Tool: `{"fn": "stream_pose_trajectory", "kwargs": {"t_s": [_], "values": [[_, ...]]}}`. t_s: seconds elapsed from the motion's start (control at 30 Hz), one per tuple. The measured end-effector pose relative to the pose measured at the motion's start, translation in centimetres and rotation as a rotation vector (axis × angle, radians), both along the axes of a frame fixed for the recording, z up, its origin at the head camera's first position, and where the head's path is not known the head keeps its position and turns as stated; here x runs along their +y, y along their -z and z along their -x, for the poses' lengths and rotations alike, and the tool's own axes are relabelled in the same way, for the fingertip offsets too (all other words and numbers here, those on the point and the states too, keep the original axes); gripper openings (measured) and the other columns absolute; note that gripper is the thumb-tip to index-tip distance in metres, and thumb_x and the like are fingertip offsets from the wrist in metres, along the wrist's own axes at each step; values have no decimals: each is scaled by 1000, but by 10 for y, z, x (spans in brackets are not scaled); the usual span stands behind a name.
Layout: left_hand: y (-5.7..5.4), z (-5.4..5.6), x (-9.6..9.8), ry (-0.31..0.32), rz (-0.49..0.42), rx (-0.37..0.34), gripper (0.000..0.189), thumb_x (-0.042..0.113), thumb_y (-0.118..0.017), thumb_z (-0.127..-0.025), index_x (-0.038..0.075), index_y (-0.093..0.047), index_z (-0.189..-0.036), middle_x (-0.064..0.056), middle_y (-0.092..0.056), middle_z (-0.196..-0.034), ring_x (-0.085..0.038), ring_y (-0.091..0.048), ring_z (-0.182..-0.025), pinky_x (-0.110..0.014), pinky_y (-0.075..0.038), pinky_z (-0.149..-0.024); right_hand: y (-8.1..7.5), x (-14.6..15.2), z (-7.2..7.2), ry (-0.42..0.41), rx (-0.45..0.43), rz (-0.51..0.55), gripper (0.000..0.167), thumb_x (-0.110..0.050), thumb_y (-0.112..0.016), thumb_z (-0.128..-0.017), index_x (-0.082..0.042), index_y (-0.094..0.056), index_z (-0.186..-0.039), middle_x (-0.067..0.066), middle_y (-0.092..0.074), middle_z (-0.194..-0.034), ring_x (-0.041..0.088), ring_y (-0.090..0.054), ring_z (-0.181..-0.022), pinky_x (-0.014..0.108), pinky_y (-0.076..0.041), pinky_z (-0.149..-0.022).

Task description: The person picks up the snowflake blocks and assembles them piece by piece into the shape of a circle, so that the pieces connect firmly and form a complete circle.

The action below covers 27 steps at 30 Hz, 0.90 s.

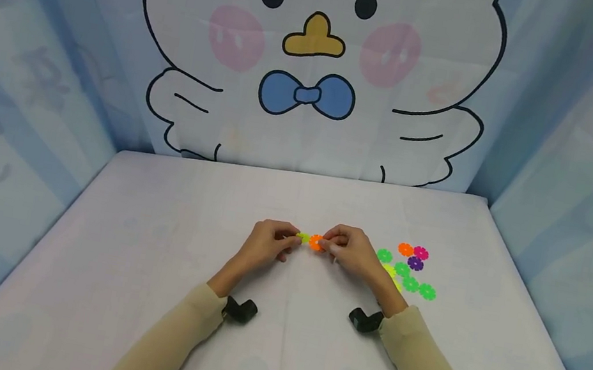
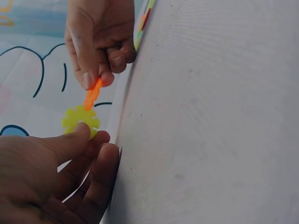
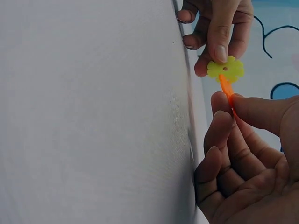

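Note:
My left hand (image 1: 268, 242) pinches a yellow notched plastic building disc (image 2: 71, 119) between thumb and fingertips. An orange notched disc (image 1: 314, 242) is pinched by my right hand (image 1: 351, 253). In the right wrist view the orange disc stands edge-on, and its tip meets the face side of the yellow disc (image 3: 233, 71) near a notch. The two discs touch at their rims, set at an angle to each other. How deep the slots overlap, I cannot tell. Both hands are just above the white tabletop (image 1: 189, 271).
Right of my right hand lie several loose discs: green (image 1: 428, 291), orange (image 1: 405, 249), pink (image 1: 421, 253) and purple (image 1: 415, 264). Yellow discs (image 1: 390, 270) are partly hidden by the right wrist. A printed cloth backdrop (image 1: 303, 141) rises behind the table.

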<state>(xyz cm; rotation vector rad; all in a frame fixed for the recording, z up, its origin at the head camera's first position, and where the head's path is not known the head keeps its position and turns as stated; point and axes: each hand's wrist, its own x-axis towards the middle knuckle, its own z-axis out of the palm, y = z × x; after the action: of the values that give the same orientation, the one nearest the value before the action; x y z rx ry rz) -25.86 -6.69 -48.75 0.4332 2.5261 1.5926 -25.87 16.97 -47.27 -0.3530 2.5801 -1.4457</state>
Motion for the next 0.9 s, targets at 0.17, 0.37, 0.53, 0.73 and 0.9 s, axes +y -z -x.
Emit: {"fn": "stream_pose_trajectory", "kwargs": {"t_s": [0.17, 0.37, 0.53, 0.73, 0.9], "values": [[1, 0, -1, -4, -1, 1, 18, 13, -75, -99, 6, -80, -116, -12, -77, -91, -12, -66, -63, -25, -61, -60, 1, -2, 1, -1, -10, -22, 17, -19, -73, -102, -3, -72, -109, 10, -78, -87, 16, -62, -71, 25, -48, -65], [3, 0, -2, -2, -13, 0, 19, 12, -77, -98, 4, -81, -115, -14, -79, -95, -10, -66, -61, -25, -61, -60, 2, -2, 0, 19, -31, -6, 17, -19, -73, -101, -5, -74, -110, 8, -80, -89, 16, -63, -71, 25, -49, -65], [4, 0, -3, -7, -33, 5, 19, 10, -78, -96, 3, -81, -113, -16, -81, -94, -10, -66, -58, -25, -61, -60, 1, -1, 0, -4, -34, 36, 19, -14, -71, -102, -1, -74, -115, 13, -81, -93, 16, -65, -72, 25, -54, -66], [5, 0, -1, -5, -21, 36, 17, 11, -78, -97, 4, -82, -112, -14, -80, -89, -10, -66, -57, -24, -59, -58, 1, -2, 0, -11, -58, 76, 21, -12, -70, -102, 3, -73, -117, 16, -80, -92, 16, -65, -71, 24, -56, -66], [5, 0, 0, -15, -14, 49, 14, 11, -79, -95, 5, -83, -108, -12, -80, -86, -10, -65, -55, -23, -58, -57, 2, -3, 0, -4, -91, 109, 21, -12, -71, -102, 4, -72, -116, 14, -79, -89, 15, -66, -70, 24, -57, -66]]}}
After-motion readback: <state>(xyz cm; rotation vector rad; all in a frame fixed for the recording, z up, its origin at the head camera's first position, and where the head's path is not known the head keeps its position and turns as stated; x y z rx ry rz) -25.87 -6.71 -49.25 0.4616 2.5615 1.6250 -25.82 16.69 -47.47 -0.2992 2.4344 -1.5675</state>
